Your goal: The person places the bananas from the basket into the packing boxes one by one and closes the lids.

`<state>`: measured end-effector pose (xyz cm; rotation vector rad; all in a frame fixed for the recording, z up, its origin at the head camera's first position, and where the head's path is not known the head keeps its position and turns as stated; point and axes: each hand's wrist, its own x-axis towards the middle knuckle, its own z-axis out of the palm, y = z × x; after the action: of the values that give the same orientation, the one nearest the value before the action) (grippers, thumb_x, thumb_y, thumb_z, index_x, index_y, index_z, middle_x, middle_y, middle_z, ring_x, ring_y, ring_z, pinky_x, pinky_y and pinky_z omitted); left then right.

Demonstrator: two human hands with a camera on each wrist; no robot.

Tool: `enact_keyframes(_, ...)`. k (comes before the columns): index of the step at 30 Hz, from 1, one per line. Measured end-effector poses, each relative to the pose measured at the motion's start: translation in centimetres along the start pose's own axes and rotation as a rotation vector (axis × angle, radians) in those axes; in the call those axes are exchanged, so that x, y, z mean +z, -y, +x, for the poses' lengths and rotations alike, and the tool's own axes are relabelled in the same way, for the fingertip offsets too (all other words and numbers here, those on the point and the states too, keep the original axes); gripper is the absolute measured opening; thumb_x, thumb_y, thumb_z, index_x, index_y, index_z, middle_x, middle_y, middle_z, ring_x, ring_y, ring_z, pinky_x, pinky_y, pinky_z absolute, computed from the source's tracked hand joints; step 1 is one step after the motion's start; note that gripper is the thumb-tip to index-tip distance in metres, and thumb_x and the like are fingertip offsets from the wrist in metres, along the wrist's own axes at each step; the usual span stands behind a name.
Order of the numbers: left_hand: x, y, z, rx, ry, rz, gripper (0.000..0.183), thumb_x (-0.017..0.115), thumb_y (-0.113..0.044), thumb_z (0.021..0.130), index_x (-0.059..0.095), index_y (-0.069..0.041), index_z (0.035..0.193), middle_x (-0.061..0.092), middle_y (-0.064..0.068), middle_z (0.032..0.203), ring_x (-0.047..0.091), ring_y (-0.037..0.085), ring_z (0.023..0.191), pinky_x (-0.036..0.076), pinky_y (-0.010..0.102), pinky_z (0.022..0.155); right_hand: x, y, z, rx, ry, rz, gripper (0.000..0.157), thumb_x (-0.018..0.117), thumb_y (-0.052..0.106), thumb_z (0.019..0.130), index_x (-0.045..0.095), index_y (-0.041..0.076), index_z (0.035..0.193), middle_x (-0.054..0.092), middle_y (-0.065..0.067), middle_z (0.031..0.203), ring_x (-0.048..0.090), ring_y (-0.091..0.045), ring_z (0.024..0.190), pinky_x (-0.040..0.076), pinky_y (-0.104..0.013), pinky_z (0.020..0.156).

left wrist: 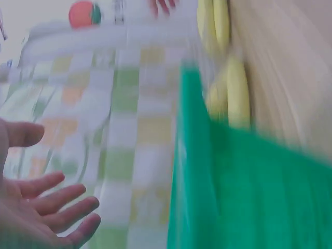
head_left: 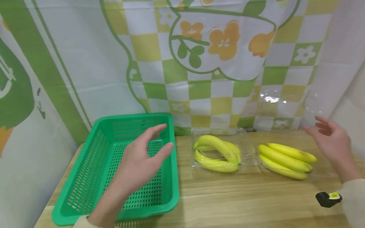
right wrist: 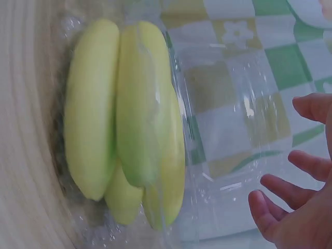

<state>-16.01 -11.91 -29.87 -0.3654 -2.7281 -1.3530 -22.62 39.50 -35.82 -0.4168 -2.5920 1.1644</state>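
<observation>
My left hand [head_left: 137, 163] hovers over a green plastic basket [head_left: 174, 177], thumb and fingers apart and holding nothing. In the left wrist view its fingers [left wrist: 67, 218] are spread beside the blurred basket rim. To the right, my right hand [head_left: 334, 141] is raised near a clear plastic clamshell box with its lid [right wrist: 228, 114] standing up at the back. Its fingers are loosely bent with nothing between them, apart from the lid in the right wrist view. Several yellow bananas [head_left: 283, 158] lie in that box. Another bunch of bananas [head_left: 218, 159] sits in a clear box [head_left: 247, 147] nearer the basket.
Wooden tabletop [head_left: 232, 216] runs along the front. A patterned green, yellow and white cloth [head_left: 148, 68] hangs right behind the boxes and basket. Printed white sheets stand at the left and right sides.
</observation>
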Motion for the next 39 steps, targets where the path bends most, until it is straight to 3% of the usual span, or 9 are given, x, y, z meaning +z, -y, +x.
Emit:
enact_keyframes(3, 2.5, -1.8, 2.4, -0.069, 0.064, -0.162, 0.058, 0.063, -0.046, 0.106, 0.046, -0.03, 0.159, 0.052, -0.003, 0.162, 0.048, 0.028, 0.152, 0.046, 0.059, 0.119, -0.6, -0.5, 1.4, 0.038, 0.016, 0.026, 0.087, 0.058, 0.058, 0.103, 0.023, 0.014, 0.17, 0.029, -0.027, 0.172, 0.036, -0.054, 0.153, 0.037, -0.069, 0.121)
enact_keyframes(14, 10.4, -7.4, 9.3, -0.209, 0.238, -0.56, 0.063, 0.061, -0.048, 0.106, 0.046, -0.022, 0.16, 0.051, 0.001, 0.163, 0.048, 0.027, 0.15, 0.045, 0.05, 0.122, -2.3, -1.8, 4.3, 0.119, 0.133, 0.142, 0.103, 0.054, 0.059, 0.105, -0.01, 0.011, 0.17, 0.0, -0.029, 0.176, 0.019, -0.06, 0.157, 0.027, -0.072, 0.125)
enact_keyframes(23, 17.1, -10.1, 13.3, -0.266, 0.219, -0.687, 0.062, 0.06, -0.055, 0.104, 0.052, -0.024, 0.156, 0.053, 0.002, 0.162, 0.05, 0.03, 0.148, 0.045, 0.052, 0.121, -2.7, -1.4, 5.2, 0.185, 0.204, 0.284, 0.106, 0.056, 0.058, 0.105, -0.014, 0.012, 0.169, -0.003, -0.019, 0.178, 0.011, -0.047, 0.164, 0.025, -0.059, 0.131)
enact_keyframes(25, 18.2, -10.3, 14.2, -0.262, 0.217, -0.725, 0.062, 0.059, -0.055, 0.104, 0.052, -0.023, 0.156, 0.052, 0.002, 0.163, 0.049, 0.029, 0.15, 0.044, 0.053, 0.122, -2.6, -1.2, 5.2, 0.203, 0.201, 0.312, 0.105, 0.058, 0.057, 0.104, -0.011, 0.014, 0.17, -0.003, -0.017, 0.179, 0.012, -0.045, 0.164, 0.036, -0.048, 0.129)
enact_keyframes(28, 19.4, -10.5, 15.3, -0.259, 0.209, -0.786, 0.063, 0.059, -0.055, 0.104, 0.051, -0.021, 0.157, 0.05, 0.003, 0.164, 0.047, 0.03, 0.152, 0.043, 0.054, 0.123, -2.6, -1.1, 5.4, 0.219, 0.182, 0.374, 0.104, 0.06, 0.057, 0.103, -0.007, 0.015, 0.171, -0.002, -0.015, 0.179, 0.019, -0.04, 0.164, 0.057, -0.022, 0.106)
enact_keyframes(30, 20.0, -10.6, 15.9, -0.266, 0.201, -0.817, 0.066, 0.06, -0.056, 0.103, 0.05, -0.021, 0.158, 0.049, 0.004, 0.165, 0.046, 0.03, 0.153, 0.043, 0.055, 0.123, -2.7, -1.1, 5.4, 0.217, 0.166, 0.428, 0.103, 0.059, 0.057, 0.103, -0.005, 0.014, 0.171, 0.006, -0.014, 0.18, 0.046, -0.032, 0.151, 0.058, -0.01, 0.085)
enact_keyframes(34, 20.6, -10.6, 16.5, -0.275, 0.18, -0.842, 0.075, 0.062, -0.056, 0.102, 0.039, -0.021, 0.165, 0.044, 0.005, 0.169, 0.043, 0.031, 0.156, 0.042, 0.056, 0.124, -2.9, -1.3, 5.4, 0.211, 0.133, 0.584, 0.094, 0.053, 0.057, 0.106, 0.003, 0.014, 0.172, 0.071, 0.001, 0.133, 0.068, 0.001, 0.09, 0.059, -0.012, 0.069)
enact_keyframes(37, 20.8, -10.6, 16.7, -0.268, 0.178, -0.815, 0.081, 0.06, -0.058, 0.102, 0.029, -0.025, 0.169, 0.04, 0.005, 0.172, 0.041, 0.032, 0.157, 0.04, 0.056, 0.125, -3.0, -1.4, 5.2, 0.194, 0.123, 0.676, 0.083, 0.046, 0.059, 0.109, 0.012, 0.017, 0.172, 0.067, 0.022, 0.087, 0.07, 0.003, 0.073, 0.061, -0.015, 0.067)
enact_keyframes(39, 20.9, -10.5, 16.6, -0.263, 0.185, -0.779, 0.082, 0.058, -0.061, 0.102, 0.025, -0.028, 0.17, 0.036, 0.004, 0.173, 0.038, 0.033, 0.158, 0.036, 0.059, 0.127, -3.2, -1.5, 4.9, 0.183, 0.128, 0.704, 0.068, 0.039, 0.06, 0.11, 0.031, 0.024, 0.168, 0.069, 0.021, 0.084, 0.072, 0.001, 0.074, 0.061, -0.016, 0.067)
